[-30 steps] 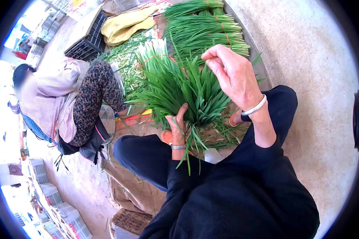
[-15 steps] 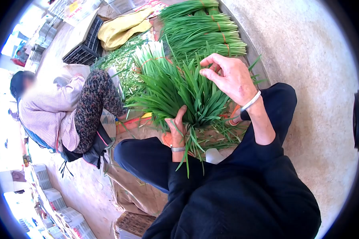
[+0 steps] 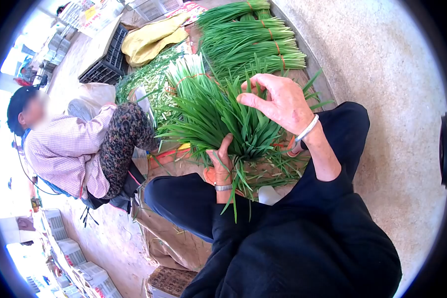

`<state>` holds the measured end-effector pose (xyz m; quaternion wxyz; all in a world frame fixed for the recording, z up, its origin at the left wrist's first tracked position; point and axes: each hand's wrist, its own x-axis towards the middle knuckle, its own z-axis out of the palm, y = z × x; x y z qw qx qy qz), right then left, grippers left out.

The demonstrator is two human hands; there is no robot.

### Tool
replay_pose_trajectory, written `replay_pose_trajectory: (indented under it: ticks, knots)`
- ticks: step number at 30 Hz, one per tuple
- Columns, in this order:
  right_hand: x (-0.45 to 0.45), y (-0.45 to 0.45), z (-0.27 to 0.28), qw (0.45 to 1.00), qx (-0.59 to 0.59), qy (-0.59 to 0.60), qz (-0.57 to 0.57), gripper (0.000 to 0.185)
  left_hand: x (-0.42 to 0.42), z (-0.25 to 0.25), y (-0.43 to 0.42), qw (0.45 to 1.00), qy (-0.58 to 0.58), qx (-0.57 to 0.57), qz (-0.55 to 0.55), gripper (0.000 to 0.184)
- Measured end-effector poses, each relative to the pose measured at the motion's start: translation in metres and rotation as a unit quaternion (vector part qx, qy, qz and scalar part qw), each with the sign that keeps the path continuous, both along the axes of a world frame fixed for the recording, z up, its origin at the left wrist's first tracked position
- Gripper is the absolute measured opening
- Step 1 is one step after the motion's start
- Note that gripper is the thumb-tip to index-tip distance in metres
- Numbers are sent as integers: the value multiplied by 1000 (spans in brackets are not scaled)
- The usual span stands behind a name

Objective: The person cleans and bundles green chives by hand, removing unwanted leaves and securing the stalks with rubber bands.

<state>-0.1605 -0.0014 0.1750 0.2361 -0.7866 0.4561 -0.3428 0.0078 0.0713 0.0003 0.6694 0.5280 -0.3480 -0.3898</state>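
My left hand (image 3: 222, 161), with a metal watch band at its wrist, is wrapped round the lower part of a bunch of long green leaves (image 3: 248, 129). The leaves fan upward and outward, and a few hang down past my wrist. Over the right side of the bunch is my right hand (image 3: 278, 102), with a white bangle at the wrist. Its fingers are curved, with a gap between thumb and forefinger, and nothing shows between them. Just beyond the bunch lies a pale-stemmed bundle (image 3: 188, 74) tied with an orange band.
Several tied green bundles (image 3: 253, 42) lie stacked at the top. Left of them are loose trimmings (image 3: 159, 94), a yellow sack (image 3: 151, 39) and a black crate (image 3: 107, 62). Another person (image 3: 64, 149) sits at the left. A cardboard box (image 3: 169, 280) stands at the bottom.
My right hand has moved down and slightly left, and its thumb and forefinger have parted. My left hand still holds the leaves. The other person has leaned and lifted their head.
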Motion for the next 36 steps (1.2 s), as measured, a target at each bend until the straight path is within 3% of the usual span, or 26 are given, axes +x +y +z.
replay_pose_trajectory:
  ticks: [3, 10, 11, 12, 13, 15, 17, 19, 20, 23, 24, 27, 29, 30, 31, 32, 35, 36]
  knots:
    - [0, 9, -2, 999, 36, -1, 0, 32, -4, 0, 5, 999, 36, -16, 2, 31]
    - [-4, 9, -18, 1000, -2, -15, -25, 19, 0, -14, 7, 998, 62, -16, -9, 29]
    - [0, 10, -18, 1000, -3, -21, -20, 18, 12, -33, 14, 985, -168, -37, 1, 31]
    - [1, 11, -18, 999, -9, -27, -25, 16, 3, -19, 12, 999, -39, -30, -14, 35]
    - [3, 10, -24, 995, -61, -78, 5, 15, -5, -5, 8, 995, 93, -26, -15, 39]
    - [5, 13, -28, 993, -46, -111, 7, 12, -5, 2, 11, 999, 42, 3, -10, 43]
    - [12, 14, -31, 984, -108, -143, 9, 5, -3, 3, 7, 998, 57, -12, -18, 43]
    - [18, 18, -31, 963, -54, -264, 9, 1, 1, -12, 5, 997, 73, -26, -19, 43]
    - [14, 21, -19, 951, 9, -308, 20, 2, 4, -21, 5, 999, 13, -46, -11, 43]
    - [14, 9, 12, 888, -71, -453, 33, 6, 17, -37, 5, 987, -139, -77, -22, 40]
    - [9, 5, 16, 881, -101, -462, 31, 7, 15, -27, 4, 999, -8, -41, -22, 39]
    - [-25, 6, 5, 877, 16, -480, -3, 21, 11, -32, 1, 997, 31, -60, 21, 23]
    - [-47, 4, -23, 896, 84, -423, -104, 27, 14, -31, 3, 982, -176, -60, 40, 20]
    - [-57, 6, -41, 901, 97, -411, -100, 29, 17, -30, 3, 956, -283, -54, 53, 19]
    - [-59, 13, -57, 868, 161, -447, -142, 29, 20, -30, 4, 921, -380, -52, 74, 19]
    - [-58, 22, -74, 829, 224, -479, -182, 29, 25, -31, 1, 961, -274, -16, 46, 23]
    - [-78, 54, -152, 702, 527, -451, -163, 50, 26, -21, -8, 945, -322, 41, 31, 31]
    - [-77, 62, -173, 627, 608, -466, -140, 61, 18, -6, -19, 998, -39, 12, 38, 31]
